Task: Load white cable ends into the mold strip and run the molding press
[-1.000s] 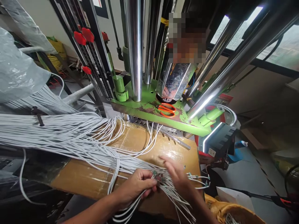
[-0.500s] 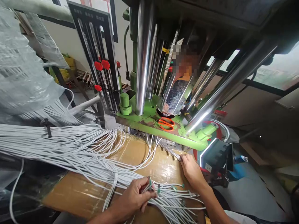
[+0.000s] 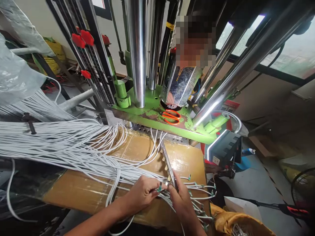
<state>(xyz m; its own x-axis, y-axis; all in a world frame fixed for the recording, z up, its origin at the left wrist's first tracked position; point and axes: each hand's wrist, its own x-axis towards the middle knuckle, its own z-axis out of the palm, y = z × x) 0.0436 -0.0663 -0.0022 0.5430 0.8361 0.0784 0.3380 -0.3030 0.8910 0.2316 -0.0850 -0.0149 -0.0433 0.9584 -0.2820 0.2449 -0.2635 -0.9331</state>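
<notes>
Metal bar (image 3: 168, 163), one; hands (image 3: 141, 191) (image 3: 182, 200), two; scissors (image 3: 170, 116), one.

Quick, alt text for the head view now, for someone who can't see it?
A person's right hand holds a slim metal bar while the left hand pinches a green-tipped cable end close to it. White cables spread across brown cardboard, before a green machine plate bearing orange-handled scissors.

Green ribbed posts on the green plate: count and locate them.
2: left post at the left end of the green plate, right post at its right end. Others may hide behind the steel columns.
</notes>
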